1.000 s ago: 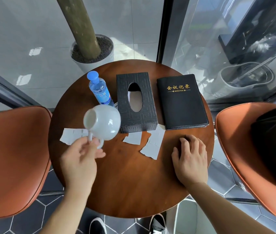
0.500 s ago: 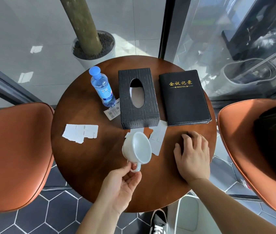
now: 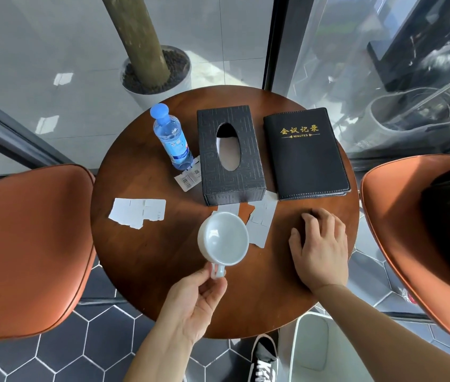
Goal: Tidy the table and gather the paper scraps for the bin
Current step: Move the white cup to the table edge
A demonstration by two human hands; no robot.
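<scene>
Over the near half of the round worktop [image 3: 141, 260], my left hand [image 3: 196, 304] pinches the handle of a white cup [image 3: 223, 238] between thumb and fingers; grip clamped on the handle. Cup mouth faces up toward the camera, inside bare. Whether its base touches the wood I cannot tell.

Right hand [image 3: 318, 249] lies palm down on the worktop, fingers loosely spread, grip apart, holding nothing. It sits just in front of the black notebook [image 3: 305, 155], not touching it.

Paper scraps: one white piece [image 3: 138, 213] lies alone on the left part of the worktop, well apart from the cup. A second group [image 3: 262, 221] lies at the front edge of the black tissue box [image 3: 230, 155], between cup and right hand; the cup rim overlaps its left part in view. A barcode tag [image 3: 188, 179] lies between the water bottle [image 3: 171, 139] and the box, touching both in view.

Bottle, box and notebook stand in a row across the far half. Orange seats flank the worktop left [image 3: 28, 249] and right [image 3: 411, 244].
</scene>
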